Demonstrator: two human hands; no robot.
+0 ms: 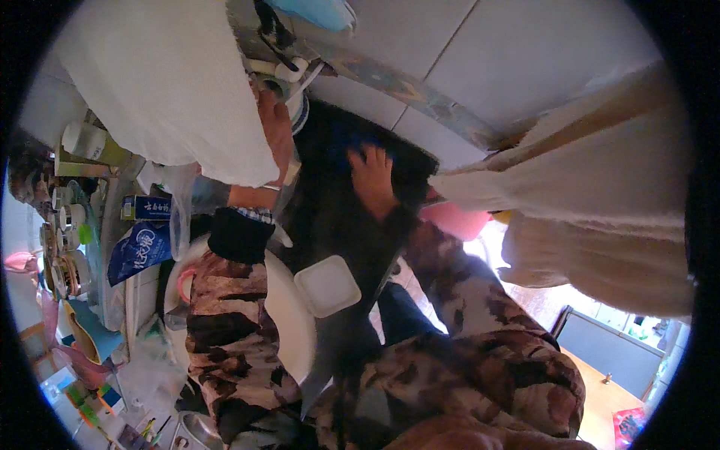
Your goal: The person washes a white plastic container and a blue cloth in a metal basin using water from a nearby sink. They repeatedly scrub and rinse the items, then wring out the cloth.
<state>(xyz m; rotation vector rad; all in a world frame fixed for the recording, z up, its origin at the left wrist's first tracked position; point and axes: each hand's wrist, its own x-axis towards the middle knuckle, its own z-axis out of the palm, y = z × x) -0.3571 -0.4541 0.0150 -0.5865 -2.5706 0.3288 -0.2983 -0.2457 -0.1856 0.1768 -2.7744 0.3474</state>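
Observation:
My right hand (373, 183) rests palm down on a black countertop (332, 208), its fingers slightly spread. My left hand (275, 132) reaches past a hanging white cloth (169, 84), which hides part of it. Its fingertips are close to a round white container (301, 109) at the wall; whether they hold anything is unclear. A small white square tray (328, 287) sits on the counter by the rim of a white basin (292, 320). My left forearm, in a camouflage sleeve (230, 304), crosses over that basin.
Grey tiles (388, 56) back the counter. Light curtain-like cloth (579, 208) hangs at right, near a pink object (458, 218). At left are a blue packet (140, 250), a blue box (147, 207) and several jars (70, 216). A wooden surface (602, 371) shows lower right.

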